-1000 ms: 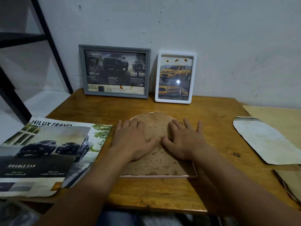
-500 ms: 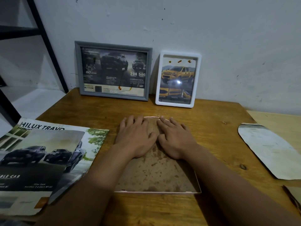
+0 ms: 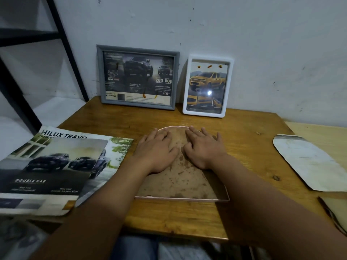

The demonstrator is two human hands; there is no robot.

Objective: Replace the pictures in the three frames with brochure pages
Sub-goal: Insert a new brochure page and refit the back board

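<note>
Third frame [image 3: 187, 198], face down: left hand [image 3: 159, 152] and right hand [image 3: 203, 150], fingers flat, press its backing board [image 3: 180, 181]; securing it likely follows.

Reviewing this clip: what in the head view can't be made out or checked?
- Arched pink frame lying face down under the brown backing board: its front and picture are hidden.
- Both the left hand and right hand cover the board's upper part, so any clips there are hidden.
- Small print in the grey rectangular frame: too small to read.
- White frame: glare spot on the glass.
- Car brochure: cut off by the left edge.
</note>
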